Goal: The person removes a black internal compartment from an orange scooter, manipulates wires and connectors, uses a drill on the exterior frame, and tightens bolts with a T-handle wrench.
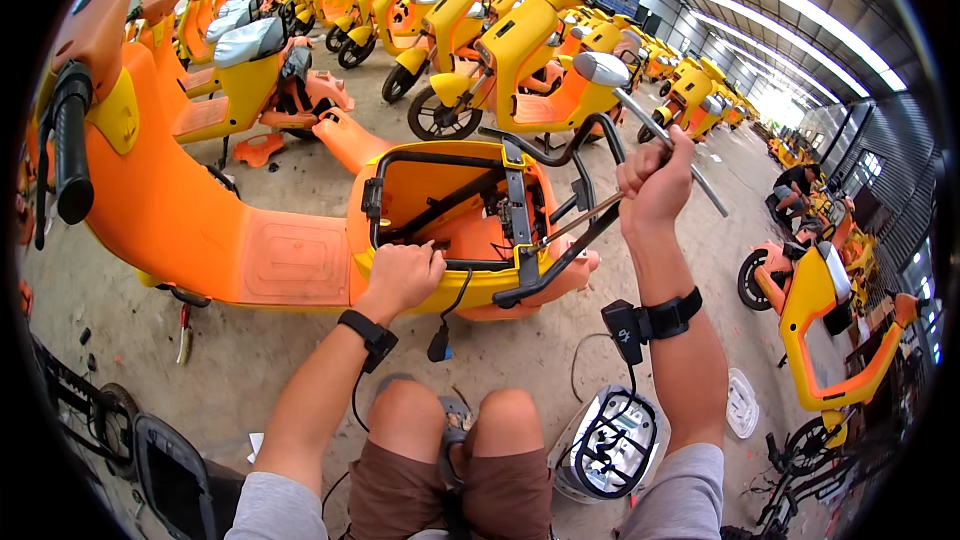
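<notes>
An orange and yellow electric scooter (190, 210) stands sideways before me, its seat off and the compartment under it uncovered. My left hand (402, 278) is closed over the near rim (470, 265) of that compartment, its fingertips partly hidden inside. Raised at the right, my right hand (655, 180) is closed around a T-handle wrench (711, 194). The wrench's thin shaft slants down left to the rear corner of the compartment frame; whether its tip sits on a bolt is too small to tell. Beside the shaft rises a black tubular rack (601, 130).
A black cable with a blue-tipped plug (438, 344) hangs down the scooter's near side. A removed seat (610, 440), underside up, lies by my right knee. Red-handled pliers (185, 332) are on the floor. Yellow scooters (530, 60) stand in rows behind; a person (795, 190) crouches far right.
</notes>
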The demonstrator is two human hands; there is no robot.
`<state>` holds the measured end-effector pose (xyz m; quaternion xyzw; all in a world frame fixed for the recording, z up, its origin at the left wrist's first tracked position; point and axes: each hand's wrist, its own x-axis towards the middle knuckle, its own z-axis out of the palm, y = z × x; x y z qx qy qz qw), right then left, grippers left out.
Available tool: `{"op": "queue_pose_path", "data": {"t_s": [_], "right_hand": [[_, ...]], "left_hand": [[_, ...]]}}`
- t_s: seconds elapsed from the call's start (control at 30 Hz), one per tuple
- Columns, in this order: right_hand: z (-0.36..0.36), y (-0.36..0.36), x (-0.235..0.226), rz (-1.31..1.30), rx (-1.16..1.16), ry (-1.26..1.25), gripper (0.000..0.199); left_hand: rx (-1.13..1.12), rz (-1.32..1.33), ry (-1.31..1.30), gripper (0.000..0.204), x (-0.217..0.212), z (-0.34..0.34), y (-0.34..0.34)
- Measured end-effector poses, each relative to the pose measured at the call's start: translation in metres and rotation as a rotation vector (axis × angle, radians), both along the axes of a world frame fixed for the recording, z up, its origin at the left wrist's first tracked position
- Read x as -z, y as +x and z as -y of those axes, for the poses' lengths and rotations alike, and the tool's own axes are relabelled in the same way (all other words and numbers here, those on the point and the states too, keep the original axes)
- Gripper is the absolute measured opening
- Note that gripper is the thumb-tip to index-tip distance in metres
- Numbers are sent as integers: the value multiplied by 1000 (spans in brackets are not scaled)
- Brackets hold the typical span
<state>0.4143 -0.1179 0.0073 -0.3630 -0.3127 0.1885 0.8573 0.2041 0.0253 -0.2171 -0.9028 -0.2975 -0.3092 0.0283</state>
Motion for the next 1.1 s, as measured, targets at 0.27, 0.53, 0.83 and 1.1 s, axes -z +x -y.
{"op": "queue_pose_path", "data": {"t_s": [0.27,0.53,0.83,1.1], "right_hand": [[-7,10,-1,181,-200,-69,50],[-18,35,-9,188,-235,-88,49],[-23,41,-10,260,-332,-104,52],[-18,42,-9,312,-362,-104,51]], "left_hand": [[-15,3,-20,39,1,-2,2],[-16,45,5,40,2,-2,5],[11,132,14,32,5,0,7],[43,127,-14,32,-2,0,6]]}}
